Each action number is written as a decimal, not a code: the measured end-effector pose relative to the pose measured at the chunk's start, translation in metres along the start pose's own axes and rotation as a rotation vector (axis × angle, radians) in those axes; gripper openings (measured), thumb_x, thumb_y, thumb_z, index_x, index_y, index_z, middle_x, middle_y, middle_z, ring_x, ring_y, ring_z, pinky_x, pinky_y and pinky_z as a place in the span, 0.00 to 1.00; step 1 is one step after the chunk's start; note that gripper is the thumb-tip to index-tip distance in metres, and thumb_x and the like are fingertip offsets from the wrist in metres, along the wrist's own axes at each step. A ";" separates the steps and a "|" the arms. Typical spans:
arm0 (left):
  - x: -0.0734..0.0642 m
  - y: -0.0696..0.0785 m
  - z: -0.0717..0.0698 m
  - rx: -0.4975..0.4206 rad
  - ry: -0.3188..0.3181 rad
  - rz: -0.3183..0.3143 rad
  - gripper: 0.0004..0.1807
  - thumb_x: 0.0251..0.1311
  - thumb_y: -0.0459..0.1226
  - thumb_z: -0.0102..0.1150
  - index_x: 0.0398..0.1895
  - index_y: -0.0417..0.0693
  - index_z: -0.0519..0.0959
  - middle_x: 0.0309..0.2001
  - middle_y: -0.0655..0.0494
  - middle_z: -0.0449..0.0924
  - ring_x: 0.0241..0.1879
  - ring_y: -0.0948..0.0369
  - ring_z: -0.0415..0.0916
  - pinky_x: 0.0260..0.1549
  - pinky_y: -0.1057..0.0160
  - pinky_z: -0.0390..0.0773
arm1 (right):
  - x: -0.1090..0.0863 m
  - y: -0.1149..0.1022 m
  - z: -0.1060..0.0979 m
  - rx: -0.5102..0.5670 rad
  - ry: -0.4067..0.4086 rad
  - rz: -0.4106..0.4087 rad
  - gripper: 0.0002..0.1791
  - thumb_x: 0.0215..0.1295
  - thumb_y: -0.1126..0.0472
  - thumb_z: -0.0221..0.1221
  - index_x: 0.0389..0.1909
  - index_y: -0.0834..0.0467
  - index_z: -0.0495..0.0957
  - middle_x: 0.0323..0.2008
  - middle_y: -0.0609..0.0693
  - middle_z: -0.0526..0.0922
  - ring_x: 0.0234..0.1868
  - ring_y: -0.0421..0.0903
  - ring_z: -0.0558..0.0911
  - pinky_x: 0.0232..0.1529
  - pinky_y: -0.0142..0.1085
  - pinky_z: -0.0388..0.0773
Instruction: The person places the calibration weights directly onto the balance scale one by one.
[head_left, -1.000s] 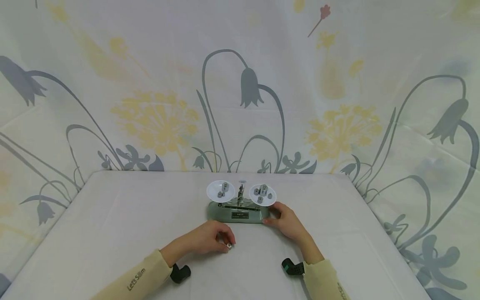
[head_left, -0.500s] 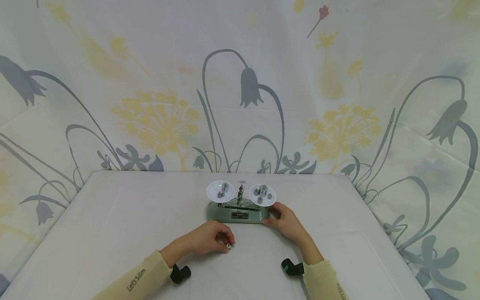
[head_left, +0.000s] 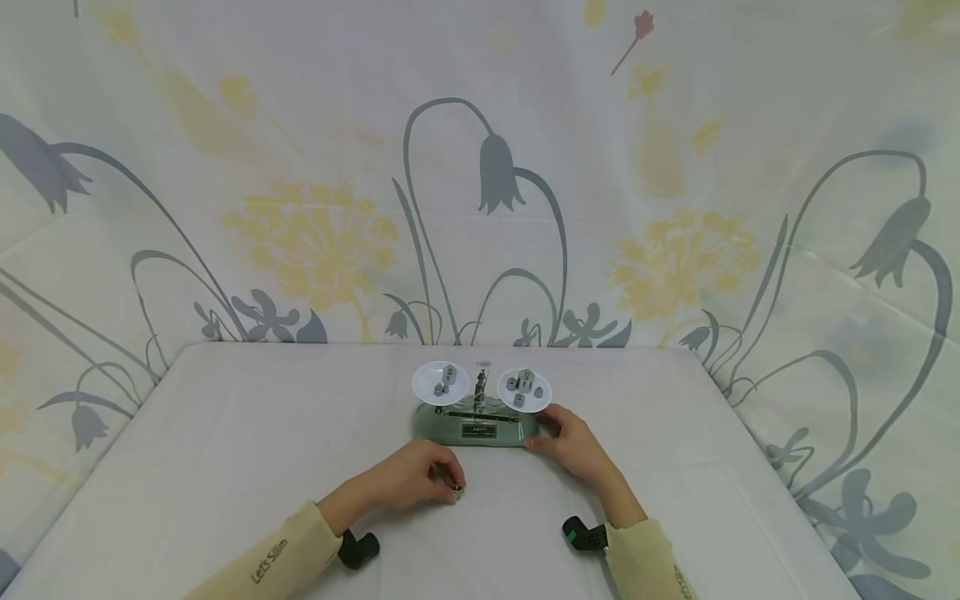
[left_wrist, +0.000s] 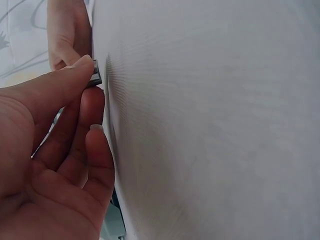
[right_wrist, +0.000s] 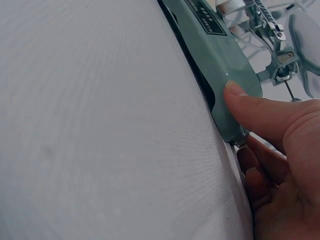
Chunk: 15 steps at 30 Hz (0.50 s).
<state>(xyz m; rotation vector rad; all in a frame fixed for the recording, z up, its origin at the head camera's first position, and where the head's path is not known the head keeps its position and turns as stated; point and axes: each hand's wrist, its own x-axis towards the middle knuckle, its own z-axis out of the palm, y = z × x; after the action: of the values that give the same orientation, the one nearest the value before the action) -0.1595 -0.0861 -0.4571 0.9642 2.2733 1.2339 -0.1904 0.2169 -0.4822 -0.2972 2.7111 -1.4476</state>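
Observation:
Just in front of a green balance scale [head_left: 442,428], my left hand [head_left: 416,477] pinches a small metal weight [head_left: 457,491] between thumb and fingertips, close to the tablecloth. The left wrist view shows the shiny side of this weight [left_wrist: 96,75] beyond the thumb. At the scale's right end my right hand [head_left: 576,443] grips the base, thumb on the front and fingers curled behind, partly hidden. Small weights [head_left: 450,374] stand on the white left pan [head_left: 423,385]. On the right pan [head_left: 538,405] one larger weight [head_left: 526,381] stands among several smaller ones.
A white cloth covers the table [head_left: 247,433], and a flower-printed curtain [head_left: 337,100] hangs behind it. Each wrist carries a black camera, the left camera [head_left: 360,550] and the right camera [head_left: 583,534]. Between the pans rises the scale's pointer column [head_left: 481,387].
The weight has turned slightly in my left fingertips, so its pale round end shows less in the head view. My right hand stays on the scale's base.

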 end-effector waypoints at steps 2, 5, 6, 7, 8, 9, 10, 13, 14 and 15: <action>-0.001 0.000 -0.001 -0.003 0.001 -0.004 0.08 0.55 0.30 0.71 0.36 0.49 0.85 0.34 0.63 0.82 0.35 0.67 0.76 0.36 0.67 0.78 | 0.000 0.000 0.000 0.002 0.001 -0.001 0.32 0.53 0.63 0.73 0.61 0.61 0.76 0.60 0.57 0.78 0.66 0.57 0.71 0.68 0.53 0.64; -0.001 0.001 -0.003 0.001 0.007 -0.001 0.08 0.54 0.30 0.72 0.36 0.49 0.85 0.34 0.63 0.82 0.34 0.67 0.77 0.35 0.67 0.78 | 0.000 0.000 0.000 0.002 0.001 -0.006 0.32 0.53 0.63 0.73 0.61 0.62 0.76 0.59 0.58 0.78 0.65 0.58 0.72 0.67 0.53 0.64; -0.002 0.001 -0.003 0.001 0.010 0.001 0.08 0.54 0.31 0.72 0.36 0.49 0.85 0.34 0.63 0.82 0.34 0.67 0.76 0.34 0.67 0.78 | 0.000 0.000 0.000 0.003 0.001 -0.006 0.32 0.53 0.64 0.73 0.61 0.62 0.76 0.59 0.58 0.78 0.65 0.58 0.72 0.68 0.53 0.64; -0.002 0.001 -0.004 0.001 0.013 0.000 0.08 0.54 0.31 0.72 0.36 0.49 0.85 0.34 0.63 0.82 0.34 0.67 0.76 0.34 0.67 0.78 | 0.000 0.000 0.000 0.002 0.000 -0.006 0.32 0.53 0.63 0.73 0.61 0.62 0.76 0.59 0.58 0.78 0.66 0.58 0.71 0.68 0.54 0.64; -0.002 0.001 -0.005 0.006 0.017 0.002 0.07 0.54 0.31 0.72 0.36 0.49 0.85 0.34 0.63 0.82 0.34 0.67 0.76 0.34 0.67 0.78 | 0.000 -0.001 0.000 0.000 -0.001 -0.006 0.32 0.53 0.63 0.73 0.61 0.62 0.75 0.60 0.58 0.78 0.66 0.58 0.71 0.68 0.54 0.64; -0.002 0.001 -0.005 0.009 0.021 0.005 0.07 0.54 0.31 0.72 0.36 0.49 0.85 0.34 0.64 0.82 0.34 0.67 0.76 0.33 0.67 0.78 | 0.000 -0.001 0.000 -0.003 -0.001 -0.007 0.32 0.53 0.63 0.73 0.61 0.62 0.75 0.60 0.58 0.77 0.66 0.58 0.71 0.68 0.54 0.64; -0.002 0.001 -0.006 0.011 0.024 0.004 0.07 0.55 0.31 0.72 0.36 0.50 0.85 0.34 0.64 0.82 0.34 0.67 0.76 0.33 0.67 0.78 | 0.000 -0.001 0.000 -0.005 -0.001 -0.008 0.33 0.53 0.63 0.73 0.61 0.62 0.75 0.60 0.58 0.77 0.66 0.58 0.71 0.68 0.54 0.64; -0.003 0.001 -0.008 0.018 0.036 0.007 0.07 0.55 0.31 0.71 0.36 0.50 0.85 0.35 0.65 0.82 0.35 0.67 0.77 0.34 0.67 0.78 | 0.000 -0.002 -0.001 -0.009 -0.002 -0.005 0.33 0.54 0.63 0.73 0.62 0.61 0.75 0.61 0.58 0.77 0.66 0.58 0.71 0.68 0.53 0.63; -0.003 0.001 -0.009 0.021 0.041 0.009 0.07 0.55 0.31 0.71 0.36 0.50 0.85 0.35 0.65 0.83 0.36 0.67 0.77 0.34 0.67 0.78 | 0.000 -0.002 -0.001 -0.010 -0.001 -0.007 0.33 0.54 0.63 0.73 0.62 0.61 0.75 0.61 0.58 0.77 0.66 0.58 0.71 0.68 0.54 0.63; -0.003 0.001 -0.009 0.020 0.044 0.014 0.07 0.56 0.31 0.71 0.36 0.50 0.85 0.35 0.65 0.83 0.37 0.67 0.78 0.35 0.66 0.78 | 0.000 -0.002 -0.001 -0.012 -0.001 -0.008 0.33 0.54 0.62 0.73 0.62 0.61 0.75 0.61 0.58 0.77 0.66 0.59 0.71 0.68 0.54 0.63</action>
<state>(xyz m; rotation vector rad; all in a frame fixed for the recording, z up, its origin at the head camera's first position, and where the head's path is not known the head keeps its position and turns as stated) -0.1624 -0.0935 -0.4513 0.9705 2.3209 1.2517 -0.1898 0.2163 -0.4801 -0.3095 2.7219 -1.4339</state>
